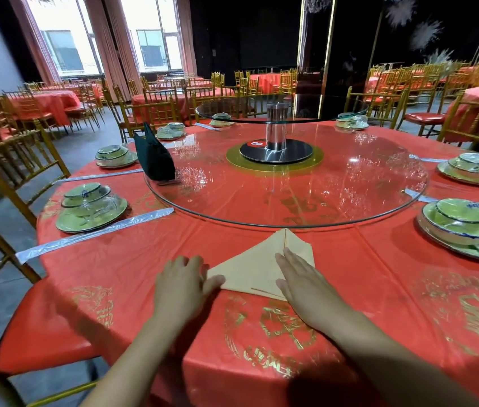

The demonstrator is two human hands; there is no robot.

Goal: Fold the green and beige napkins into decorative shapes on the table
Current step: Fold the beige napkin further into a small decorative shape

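Note:
A beige napkin (pixel 257 262) lies folded into a triangle on the red tablecloth (pixel 144 259), its tip pointing at the glass turntable. My left hand (pixel 184 284) rests flat at the napkin's left corner, fingers together over the edge. My right hand (pixel 303 280) presses flat on the napkin's right half, palm down, fingers pointing away from me. Neither hand grips the cloth. A dark green napkin (pixel 154 157) stands folded upright on the left rim of the turntable.
A large glass turntable (pixel 291 212) fills the table's middle, with a steel post (pixel 276 127) and an upper glass disc. Wrapped bowl-and-plate sets (pixel 91 205) sit around the rim, one at the right (pixel 467 227). Gold chairs (pixel 12 171) stand at the left.

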